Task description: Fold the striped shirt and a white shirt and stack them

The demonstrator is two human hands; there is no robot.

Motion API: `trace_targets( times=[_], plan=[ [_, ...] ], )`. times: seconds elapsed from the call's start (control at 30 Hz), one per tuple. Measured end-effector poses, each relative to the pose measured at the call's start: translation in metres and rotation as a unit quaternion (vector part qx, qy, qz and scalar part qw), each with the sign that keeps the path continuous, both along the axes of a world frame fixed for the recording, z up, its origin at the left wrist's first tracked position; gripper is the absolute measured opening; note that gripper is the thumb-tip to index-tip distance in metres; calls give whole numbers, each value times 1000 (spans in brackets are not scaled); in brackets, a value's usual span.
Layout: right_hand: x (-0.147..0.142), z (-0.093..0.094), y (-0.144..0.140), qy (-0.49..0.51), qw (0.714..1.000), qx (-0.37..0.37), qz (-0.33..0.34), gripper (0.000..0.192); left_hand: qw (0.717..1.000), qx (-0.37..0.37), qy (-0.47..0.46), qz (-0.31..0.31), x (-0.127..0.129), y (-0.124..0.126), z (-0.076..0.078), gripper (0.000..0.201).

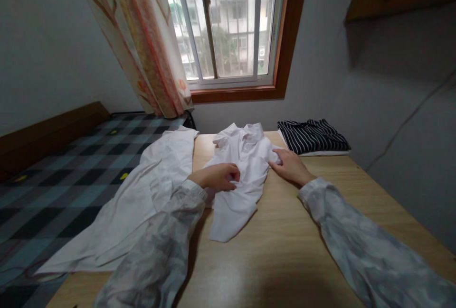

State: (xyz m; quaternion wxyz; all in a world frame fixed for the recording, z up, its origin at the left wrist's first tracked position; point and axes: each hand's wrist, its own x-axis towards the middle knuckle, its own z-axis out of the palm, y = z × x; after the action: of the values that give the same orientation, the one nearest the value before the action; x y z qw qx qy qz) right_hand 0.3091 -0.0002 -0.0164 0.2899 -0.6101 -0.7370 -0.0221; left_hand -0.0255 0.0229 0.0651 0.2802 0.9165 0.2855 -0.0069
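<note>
Hands meet on a crumpled white shirt [242,175] at the frame's centre, lying on the wooden table [285,251]. Left hand [218,176] is curled, pinching a fold of the cloth. Right hand [291,165] lies flat, fingers spread narrowly, pressing the shirt's right edge. Another white garment [142,203] drapes lower left. Folded striped clothes [313,136] sit upper right, near the window [228,23].
</note>
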Motion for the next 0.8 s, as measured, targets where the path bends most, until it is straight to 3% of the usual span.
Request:
trace_targets(
  times=[0.1, 0.23, 0.33, 0.5, 0.6, 0.67, 0.73, 0.8],
  plan=[
    [-3, 4, -2, 1, 999, -38, 23, 28, 1000, -5, 17, 11, -3, 0, 3, 15],
    [-16, 24, -8, 95, 978, -134, 131, 26, 994, 62, 66, 68, -13, 1, 9, 18],
    [-26, 37, -15, 169, 924, -236, 248, 27, 988, 121, 30, 90, -13, -2, 19, 28],
    [-35, 51, -25, 192, 837, -353, 371, 26, 971, 196, -131, 35, 4, -17, 32, 43],
    [-35, 51, -25, 219, 804, -376, 406, 31, 981, 176, -84, -12, 11, -21, 27, 58],
    [-34, 45, -20, 242, 831, -327, 380, 31, 988, 154, -22, -24, 12, -19, 18, 65],
    [-30, 34, -14, 254, 896, -210, 297, 28, 989, 144, 10, -26, 11, -17, 9, 61],
    [-24, 20, -7, 226, 952, -63, 198, 40, 990, 137, 18, -26, 10, -14, 4, 46]
  ],
)
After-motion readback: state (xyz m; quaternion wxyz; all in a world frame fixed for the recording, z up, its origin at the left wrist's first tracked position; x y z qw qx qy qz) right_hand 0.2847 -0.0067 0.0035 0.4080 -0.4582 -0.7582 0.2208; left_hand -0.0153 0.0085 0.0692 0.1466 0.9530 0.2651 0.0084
